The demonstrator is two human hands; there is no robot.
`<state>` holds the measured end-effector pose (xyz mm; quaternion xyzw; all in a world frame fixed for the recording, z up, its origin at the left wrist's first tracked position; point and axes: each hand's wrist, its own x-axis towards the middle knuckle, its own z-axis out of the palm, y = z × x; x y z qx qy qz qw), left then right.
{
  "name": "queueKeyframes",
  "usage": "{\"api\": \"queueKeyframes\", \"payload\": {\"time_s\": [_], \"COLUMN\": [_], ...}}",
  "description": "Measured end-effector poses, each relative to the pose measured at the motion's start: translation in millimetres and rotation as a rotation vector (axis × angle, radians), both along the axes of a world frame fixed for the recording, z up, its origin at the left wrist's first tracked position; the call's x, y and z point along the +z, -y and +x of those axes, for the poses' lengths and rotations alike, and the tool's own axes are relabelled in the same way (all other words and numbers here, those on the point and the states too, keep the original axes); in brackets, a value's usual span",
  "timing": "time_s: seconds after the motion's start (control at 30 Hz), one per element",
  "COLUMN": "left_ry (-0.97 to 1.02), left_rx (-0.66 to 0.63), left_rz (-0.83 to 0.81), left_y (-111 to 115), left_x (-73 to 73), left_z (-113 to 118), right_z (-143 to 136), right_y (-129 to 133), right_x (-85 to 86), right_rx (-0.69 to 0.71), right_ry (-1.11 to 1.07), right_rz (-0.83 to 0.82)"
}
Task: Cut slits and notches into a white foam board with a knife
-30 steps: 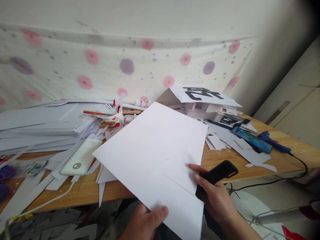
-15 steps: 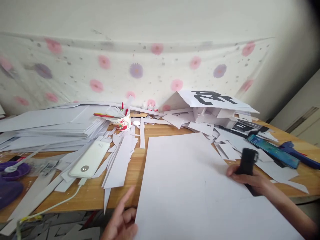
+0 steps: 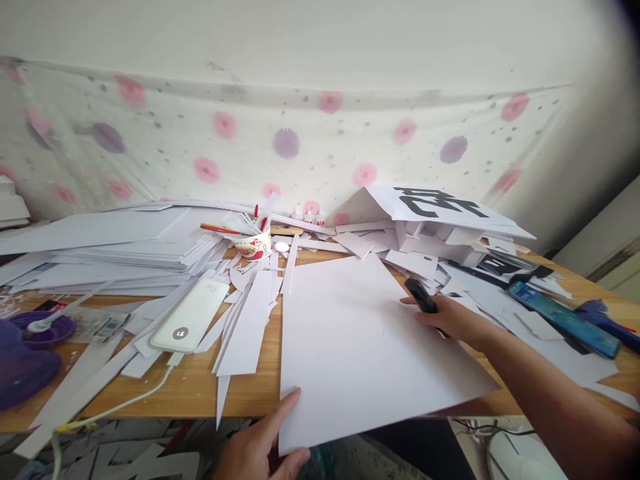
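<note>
Purple dish, left of sheet: white utensil head inside. Paper cup, near sheet's far-left corner: red stick, paper strips. Left hand touches sheet's near-left corner; can't tell if pinching. Sheet overhangs bench front; step looks like positioning, next move needs it steady. Right hand clenches black tool over sheet's right.

The bottom edge cuts off the left hand. The right hand hides the middle of the black tool, so its kind cannot be told. The sheet covers part of the counter. The left edge crops a purple thing, the right edge a blue tool. Print on the cup and bottles is too small to read.
</note>
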<state>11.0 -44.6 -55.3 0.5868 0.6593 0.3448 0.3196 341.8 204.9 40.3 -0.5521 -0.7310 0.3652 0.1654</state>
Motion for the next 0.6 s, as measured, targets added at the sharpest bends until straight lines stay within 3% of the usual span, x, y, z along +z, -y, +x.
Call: {"api": "queueKeyframes", "payload": {"time_s": [0.1, 0.2, 0.37, 0.5, 0.6], "left_ry": [-0.051, -0.06, -0.257, -0.398, -0.462], "left_rx": [0.043, 0.08, 0.074, 0.028, -0.017], "left_rz": [0.059, 0.118, 0.127, 0.123, 0.172], "left_y": [-3.5, -6.3, -11.1, -15.2, -14.6], "left_x": [4.2, 6.5, 7.6, 11.0, 11.9], "left_z": [1.4, 1.3, -3.9, -8.9, -10.6], "right_z": [-19.6, -25.3, 9.3, 45.2, 58.0], "right_y": [-10.4, -11.6, 13.0, 53.2, 80.6], "right_x": [-0.5, 2.3, 2.7, -23.6, -49.2], "right_rx": [0.038, 0.018, -0.08, 0.098, 0.118], "right_ry": [0.245, 0.283, 0.238, 0.207, 0.244], "right_rz": [0.199, 0.259, 0.449, 0.438, 0.427]}}
